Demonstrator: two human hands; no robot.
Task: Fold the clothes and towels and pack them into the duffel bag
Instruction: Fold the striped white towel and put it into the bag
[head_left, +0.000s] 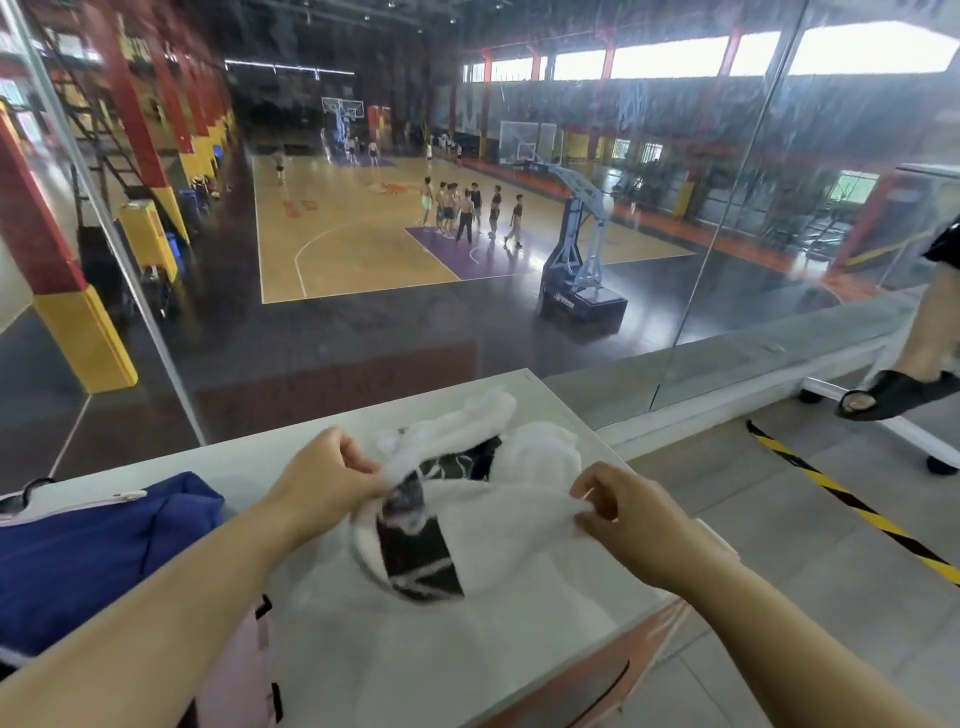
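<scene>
Both bare arms reach out from the bottom edge, and I follow them up to the hands. Between the arms, low down, a pink piece with black clips pokes out; I cannot tell what it is. To the left sits the blue duffel bag with its pale zip running left to right along the top. It rests on the white table, near the left arm.

My left hand has its fingers pressed together, pinching the left edge of the white towel. My right hand pinches the right edge with thumb and first finger, the other fingers curled in. The towel hangs stretched between the two hands, so its long way goes left to right across the table. A black cloth with white lines peeks out from under it and points away from me, towards the glass.

I think the step in hand is opening the towel out flat, ready for the first fold. Next I would need to lift it free of the black cloth, pull the edge straight, then bring the two corners together.

Farther off, more white fluffy cloth lies bunched at the far table edge. Past that is a glass wall, and a sandalled foot at the right.
</scene>
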